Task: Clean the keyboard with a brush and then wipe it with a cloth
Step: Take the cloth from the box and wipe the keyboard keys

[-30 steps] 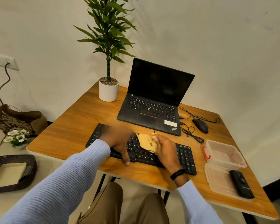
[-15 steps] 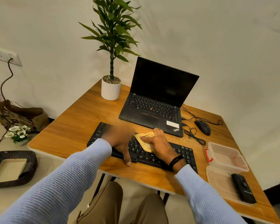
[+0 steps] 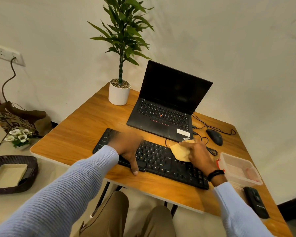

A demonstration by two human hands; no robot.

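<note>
- The keyboard [image 3: 161, 161] is of black plastic, long and flat, with small white letters on the keys. It lies on the desk [image 3: 72, 139] close to the front edge, just before the laptop [image 3: 174, 89].
- The cloth [image 3: 180, 151] is pale yellow, soft and crumpled. It sits on the right half of the keyboard, at its far edge.
- The right hand [image 3: 199, 155] grips the cloth, with its fingers curled around it and pressing it on the keys.
- The left hand [image 3: 128, 147] rests on the left half of the keyboard. Its thumb lies straight over the front edge and touches the desk. The other fingers are blurred, so I cannot tell how they lie.
- The desk is orange-brown wood grain with rounded corners.
- The laptop is matt black and open, with a dark screen. Its near corner reads "ThinkPad".
- Both sleeves are light blue ribbed knit.
</note>
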